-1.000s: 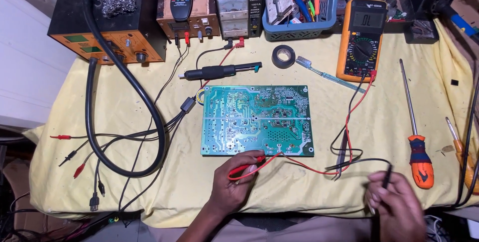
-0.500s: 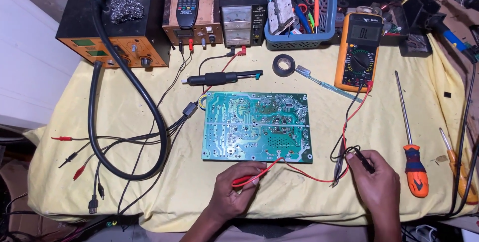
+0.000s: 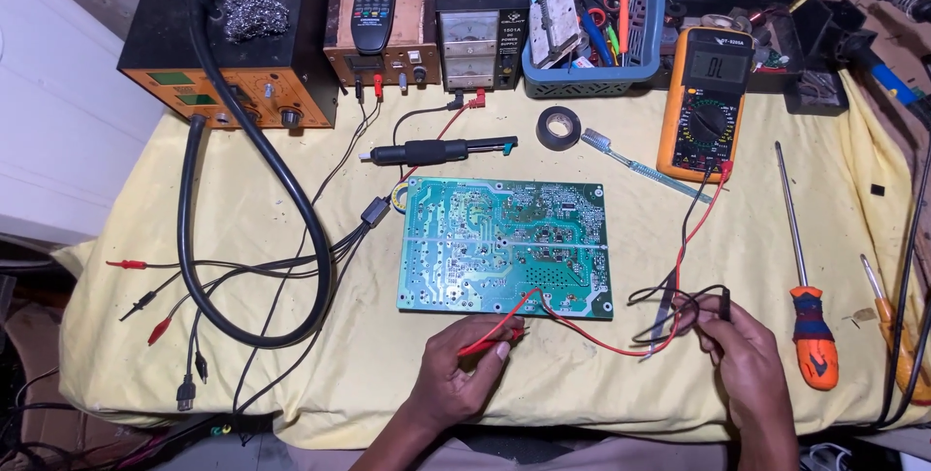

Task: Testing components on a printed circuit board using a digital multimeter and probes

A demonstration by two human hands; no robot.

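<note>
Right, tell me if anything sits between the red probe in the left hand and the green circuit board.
Nothing visible does. The left hand holds the red probe just off the near edge of the green circuit board. Only bare yellow cloth and the probe's own red lead lie there.

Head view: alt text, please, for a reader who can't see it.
Left hand holds a red probe beside a green circuit board; right hand grips a black probe, on a yellow cloth near an orange multimeter.
</note>
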